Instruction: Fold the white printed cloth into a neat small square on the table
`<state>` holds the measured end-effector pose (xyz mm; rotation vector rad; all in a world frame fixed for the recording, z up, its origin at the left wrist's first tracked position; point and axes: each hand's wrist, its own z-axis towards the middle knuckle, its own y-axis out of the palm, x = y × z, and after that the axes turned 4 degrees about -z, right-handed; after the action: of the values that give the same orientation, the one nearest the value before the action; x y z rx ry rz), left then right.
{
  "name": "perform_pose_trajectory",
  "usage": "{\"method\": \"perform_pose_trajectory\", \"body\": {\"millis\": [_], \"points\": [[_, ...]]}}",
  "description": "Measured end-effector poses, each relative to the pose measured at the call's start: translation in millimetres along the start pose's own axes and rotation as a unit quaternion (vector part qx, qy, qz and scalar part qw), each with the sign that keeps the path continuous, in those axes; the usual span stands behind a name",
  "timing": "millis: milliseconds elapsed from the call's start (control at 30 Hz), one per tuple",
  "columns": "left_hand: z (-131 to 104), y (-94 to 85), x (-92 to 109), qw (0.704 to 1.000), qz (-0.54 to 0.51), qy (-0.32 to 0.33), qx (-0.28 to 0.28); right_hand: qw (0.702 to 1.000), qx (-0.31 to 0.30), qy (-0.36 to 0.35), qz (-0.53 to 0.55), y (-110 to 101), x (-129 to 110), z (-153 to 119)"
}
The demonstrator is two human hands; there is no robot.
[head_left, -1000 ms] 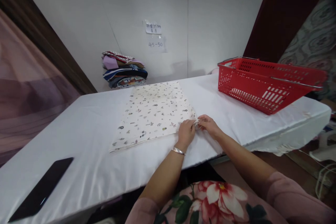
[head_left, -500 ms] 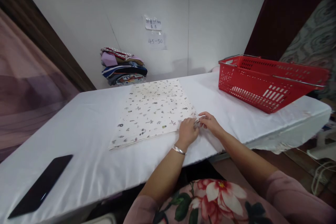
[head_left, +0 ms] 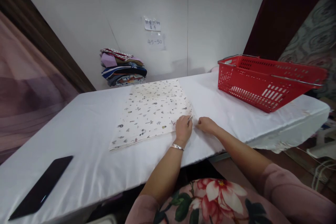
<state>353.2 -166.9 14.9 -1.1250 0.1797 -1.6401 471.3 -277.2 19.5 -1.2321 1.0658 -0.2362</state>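
Observation:
A folded cream cloth [head_left: 152,112] with small grey and dark prints lies flat on the white-covered table. My left hand [head_left: 183,128], with a silver bracelet at its wrist, rests on the cloth's near right corner. Its fingers are closed on the gathered edge there, with a bit of pale material showing past the fingertips. Just to the right, slightly apart from it, is my right hand [head_left: 207,125]. Its fingers are curled together, low over the tabletop beside that corner. What they pinch, if anything, is hidden.
A red plastic basket [head_left: 252,91] with metal handles stands at the right of the table [head_left: 86,122]. A stack of folded fabrics [head_left: 123,68] sits at the back wall beneath paper signs [head_left: 154,41]. A black phone-like slab [head_left: 42,187] lies front left.
My hands have moved apart a little; the left shifted slightly left along the cloth's corner. The right hand's fingers, raised near the left before, are now lower and curled.

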Motion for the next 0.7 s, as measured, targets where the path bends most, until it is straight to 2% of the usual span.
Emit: {"method": "perform_pose_trajectory", "body": {"millis": [333, 400, 467, 533, 600, 700], "points": [[-1.3, -0.8, 1.5, 1.0, 0.007, 0.011, -0.009, 0.991, 0.037, -0.025, 0.123, -1.6, -1.7, -11.3], [-1.6, -1.1, 1.8, 1.0, 0.011, 0.015, -0.012, 0.973, 0.029, -0.001, 0.228, -3.2, -4.2, -15.1], [-1.7, -1.5, 2.4, 1.0, 0.015, 0.018, -0.015, 0.934, 0.012, 0.034, 0.356, -4.3, -6.2, -18.3], [-1.7, -1.7, 3.6, 0.999, 0.018, 0.02, -0.022, 0.898, -0.002, 0.049, 0.437, -5.0, -6.5, -21.1], [-1.9, -1.2, 5.3, 0.999, 0.018, 0.021, -0.031, 0.882, -0.009, 0.034, 0.469, -5.6, -5.5, -23.6], [-2.5, 1.0, 8.5, 0.999, 0.011, 0.029, -0.042, 0.876, -0.007, 0.0, 0.483, -7.0, -4.2, -26.8]]}}
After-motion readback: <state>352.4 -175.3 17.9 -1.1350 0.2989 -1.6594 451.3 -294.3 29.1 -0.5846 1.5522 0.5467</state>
